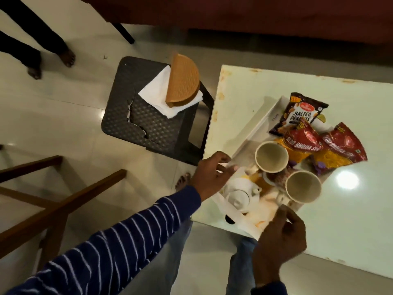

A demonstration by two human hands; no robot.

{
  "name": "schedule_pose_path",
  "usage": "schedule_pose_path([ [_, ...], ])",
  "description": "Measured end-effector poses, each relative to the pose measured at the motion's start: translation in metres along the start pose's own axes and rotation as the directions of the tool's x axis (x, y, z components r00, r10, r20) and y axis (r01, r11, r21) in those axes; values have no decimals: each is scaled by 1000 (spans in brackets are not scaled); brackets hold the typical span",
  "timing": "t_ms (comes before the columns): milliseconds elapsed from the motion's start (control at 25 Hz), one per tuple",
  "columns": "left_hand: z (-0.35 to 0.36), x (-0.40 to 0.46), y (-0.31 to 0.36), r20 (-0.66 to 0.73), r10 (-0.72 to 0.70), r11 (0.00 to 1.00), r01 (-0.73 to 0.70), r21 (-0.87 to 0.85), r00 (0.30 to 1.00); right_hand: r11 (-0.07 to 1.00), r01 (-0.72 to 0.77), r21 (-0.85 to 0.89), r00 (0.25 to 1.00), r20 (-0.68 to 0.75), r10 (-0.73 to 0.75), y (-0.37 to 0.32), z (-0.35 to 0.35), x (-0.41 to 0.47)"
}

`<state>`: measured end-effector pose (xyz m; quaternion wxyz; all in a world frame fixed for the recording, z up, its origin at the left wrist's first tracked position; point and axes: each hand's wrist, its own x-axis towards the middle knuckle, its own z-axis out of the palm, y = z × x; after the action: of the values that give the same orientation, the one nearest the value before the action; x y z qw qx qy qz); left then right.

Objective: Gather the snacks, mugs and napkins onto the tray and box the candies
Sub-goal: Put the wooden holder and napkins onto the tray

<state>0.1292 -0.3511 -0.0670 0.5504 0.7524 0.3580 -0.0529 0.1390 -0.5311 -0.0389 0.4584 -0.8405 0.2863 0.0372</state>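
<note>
A white tray (258, 124) lies on the pale table (350, 220). It carries a salted peanuts packet (298, 114), two red and yellow snack packets (302, 143) (340, 147), two cream mugs (271, 156) (303, 186) and a white teapot (238, 194). My left hand (212, 173) grips the tray's near left edge. My right hand (278, 241) pinches the tray's near corner beside the second mug. White napkins (157, 92) sit under a tan half-round holder (184, 80) on the dark stool. No candies or box can be made out.
A dark plastic stool (144, 122) with a cracked seat stands left of the table. Wooden chair rails (53, 199) are at lower left. Another person's bare feet (51, 62) are on the tiled floor at upper left. A dark red sofa (255, 18) runs along the top.
</note>
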Motion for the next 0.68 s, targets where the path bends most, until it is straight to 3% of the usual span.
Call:
schedule_pose_path([
  [200,-84,21,2,-242,111,989,-84,118,964,976,200,87,922,321,-217,-49,62,-36],
  [360,-147,63,-5,-482,156,982,-82,171,862,953,270,135,816,493,-301,-91,134,-47],
  [520,-178,98,-10,-569,104,992,-42,121,816,973,209,98,778,586,-227,-128,200,-49],
  [680,-184,119,-14,-550,-36,999,35,-13,834,993,117,3,782,616,-94,-149,245,-56],
])
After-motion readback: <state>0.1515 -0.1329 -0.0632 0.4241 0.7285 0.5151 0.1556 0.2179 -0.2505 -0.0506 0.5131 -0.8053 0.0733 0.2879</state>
